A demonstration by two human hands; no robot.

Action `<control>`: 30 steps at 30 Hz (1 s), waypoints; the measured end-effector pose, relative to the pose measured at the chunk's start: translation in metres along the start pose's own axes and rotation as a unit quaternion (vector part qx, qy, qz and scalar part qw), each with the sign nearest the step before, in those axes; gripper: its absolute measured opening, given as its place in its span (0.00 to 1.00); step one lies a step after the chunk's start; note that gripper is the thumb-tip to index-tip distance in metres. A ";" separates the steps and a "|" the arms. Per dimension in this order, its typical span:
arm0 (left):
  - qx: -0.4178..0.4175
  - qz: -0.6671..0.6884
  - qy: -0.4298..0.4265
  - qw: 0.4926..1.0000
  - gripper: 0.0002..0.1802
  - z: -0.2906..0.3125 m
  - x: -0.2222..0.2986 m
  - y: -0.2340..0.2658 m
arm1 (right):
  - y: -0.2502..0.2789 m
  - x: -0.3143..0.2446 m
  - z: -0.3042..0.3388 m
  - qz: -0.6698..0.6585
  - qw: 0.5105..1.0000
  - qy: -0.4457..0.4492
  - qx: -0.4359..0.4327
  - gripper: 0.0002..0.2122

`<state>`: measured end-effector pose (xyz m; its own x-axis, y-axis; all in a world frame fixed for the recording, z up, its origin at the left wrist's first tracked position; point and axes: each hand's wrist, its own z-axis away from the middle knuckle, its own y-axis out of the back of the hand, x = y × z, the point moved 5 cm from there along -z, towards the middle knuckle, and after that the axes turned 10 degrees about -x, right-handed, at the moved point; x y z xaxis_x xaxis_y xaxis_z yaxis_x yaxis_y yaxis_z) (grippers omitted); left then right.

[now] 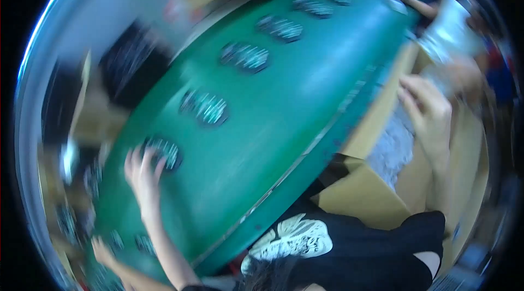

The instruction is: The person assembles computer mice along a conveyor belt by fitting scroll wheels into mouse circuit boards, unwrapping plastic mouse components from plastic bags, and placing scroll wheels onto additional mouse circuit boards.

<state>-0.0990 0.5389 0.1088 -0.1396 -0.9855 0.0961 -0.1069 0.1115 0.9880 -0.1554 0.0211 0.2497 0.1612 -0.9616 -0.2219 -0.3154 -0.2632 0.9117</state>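
My left hand [143,171] is over the green conveyor belt [262,127], fingers spread, at the near-left edge of a dark, roundish piece with pale streaks [168,154]. Blur hides whether the fingertips touch it. My right hand [431,113] is raised over an open cardboard box [365,187] to the right of the belt. Its thumb and fingers are bent together near the box's upright flap; what lies between them, if anything, cannot be made out. Crumpled, see-through plastic [392,149] fills part of the box below this hand.
Several similar dark pieces [244,56] lie in a row along the belt. Another person's hand [103,253] reaches in at the lower left. A co-worker's arm [415,1] extends over the belt's far end. Dark crates [134,61] stand beyond the belt's left side.
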 end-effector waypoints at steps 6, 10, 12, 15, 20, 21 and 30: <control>0.059 -0.031 -0.168 0.984 0.15 -0.016 0.019 0.066 | 0.164 0.198 0.176 0.329 0.860 -0.328 0.212 0.11; 0.055 0.024 -0.283 0.957 0.16 -0.029 0.083 0.084 | 0.191 0.334 0.356 0.326 0.736 -0.594 0.012 0.19; 0.041 0.045 -0.362 0.930 0.16 -0.031 0.132 0.078 | 0.174 0.382 0.422 0.305 0.705 -0.633 -0.098 0.27; -0.011 0.057 -0.376 0.925 0.22 -0.038 0.173 0.049 | 0.173 0.426 0.503 0.210 0.688 -0.665 -0.201 0.39; -0.057 0.081 -0.356 0.929 0.27 -0.044 0.208 0.047 | 0.156 0.430 0.548 0.045 0.520 -0.776 -0.355 0.62; -0.047 0.060 -0.364 0.928 0.26 -0.044 0.215 0.051 | 0.146 0.425 0.555 0.038 0.517 -0.776 -0.359 0.62; -0.095 0.060 -0.423 0.899 0.25 -0.063 0.299 0.033 | 0.128 0.373 0.493 0.151 0.629 -0.695 -0.315 0.49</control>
<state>-0.0818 0.2400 0.1774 -0.8463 -0.5091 0.1568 0.1182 0.1076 0.9871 -0.5968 -0.4093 0.1131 -0.9274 -0.2149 0.3062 0.3689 -0.3901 0.8436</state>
